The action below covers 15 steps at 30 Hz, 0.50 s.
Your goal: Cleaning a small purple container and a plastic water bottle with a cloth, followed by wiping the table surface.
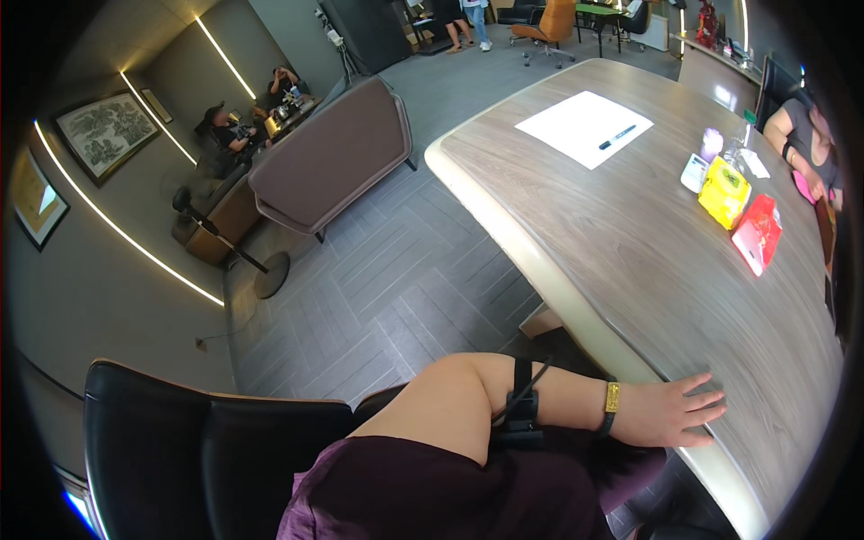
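Note:
My left hand lies palm down across the pale rounded edge of a wood-grain table, its fingers spread and holding nothing. A gold-trimmed bracelet circles the wrist, and a black strap with a small device is fastened around the forearm. My right hand is out of view. Far from my left hand, a white sheet of paper lies on the table with a capped pen on it.
A yellow packet, red packet, calculator, lilac container and clear bottle stand or lie near a seated person. A black chair is behind me. Beyond are a sofa, round-based stand and other people.

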### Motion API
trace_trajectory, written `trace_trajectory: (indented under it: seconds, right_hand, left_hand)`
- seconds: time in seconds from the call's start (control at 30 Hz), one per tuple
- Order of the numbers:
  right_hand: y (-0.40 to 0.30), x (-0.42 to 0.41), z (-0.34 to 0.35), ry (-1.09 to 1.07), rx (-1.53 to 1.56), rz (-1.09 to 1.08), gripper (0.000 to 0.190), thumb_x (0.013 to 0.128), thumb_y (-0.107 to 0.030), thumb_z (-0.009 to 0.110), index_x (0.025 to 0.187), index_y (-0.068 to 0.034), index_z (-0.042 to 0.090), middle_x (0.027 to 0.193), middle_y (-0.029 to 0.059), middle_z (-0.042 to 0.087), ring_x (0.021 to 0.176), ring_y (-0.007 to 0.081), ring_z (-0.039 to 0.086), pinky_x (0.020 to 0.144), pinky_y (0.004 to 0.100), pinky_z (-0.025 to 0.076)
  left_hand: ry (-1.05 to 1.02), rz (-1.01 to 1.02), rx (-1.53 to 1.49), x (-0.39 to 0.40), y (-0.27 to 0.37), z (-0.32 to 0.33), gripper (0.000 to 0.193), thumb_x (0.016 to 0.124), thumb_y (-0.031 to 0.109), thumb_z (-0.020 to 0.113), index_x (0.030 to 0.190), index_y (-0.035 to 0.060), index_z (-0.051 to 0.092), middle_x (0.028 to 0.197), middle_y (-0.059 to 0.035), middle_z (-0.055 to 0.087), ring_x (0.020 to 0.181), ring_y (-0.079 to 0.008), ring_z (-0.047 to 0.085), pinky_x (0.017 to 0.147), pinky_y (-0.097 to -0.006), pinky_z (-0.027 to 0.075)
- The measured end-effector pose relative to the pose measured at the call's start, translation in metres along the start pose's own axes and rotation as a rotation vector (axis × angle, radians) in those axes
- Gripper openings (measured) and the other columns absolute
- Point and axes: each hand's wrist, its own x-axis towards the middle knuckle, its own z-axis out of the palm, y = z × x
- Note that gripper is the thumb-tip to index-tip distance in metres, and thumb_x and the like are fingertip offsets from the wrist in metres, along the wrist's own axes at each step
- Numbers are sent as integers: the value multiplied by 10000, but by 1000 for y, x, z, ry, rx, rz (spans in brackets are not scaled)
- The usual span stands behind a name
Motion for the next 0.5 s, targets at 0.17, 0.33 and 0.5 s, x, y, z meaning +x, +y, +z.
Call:
trace_trajectory:
  seconds: [0.17, 0.33, 0.5]
  right_hand:
    - [0, 0, 1, -12, -11, -9, 630, 1002, -505, 404, 1370, -36, 609, 1396, 161, 588, 1298, 354, 544, 1074, 488, 417]
    - [5, -1, 2, -16, -25, -11, 607, 994, -483, 420, 1360, -41, 616, 1374, 161, 599, 1280, 349, 556, 1060, 482, 426]
    - [4, -1, 3, -20, -33, -19, 585, 986, -462, 436, 1351, -45, 623, 1352, 161, 611, 1262, 344, 568, 1046, 476, 435]
  left_hand:
    - [14, -1, 2, -1, 0, 1, 384, 1003, 329, 485, 1339, 172, 585, 1493, -188, 513, 1405, -364, 474, 1198, -600, 284]
    - [26, -4, 23, -1, -1, 2, 384, 999, 333, 495, 1337, 176, 587, 1480, -185, 524, 1395, -362, 483, 1188, -598, 299]
    - [34, -4, 35, 0, 1, 4, 380, 999, 331, 495, 1336, 180, 584, 1481, -186, 524, 1393, -360, 485, 1187, -602, 298]
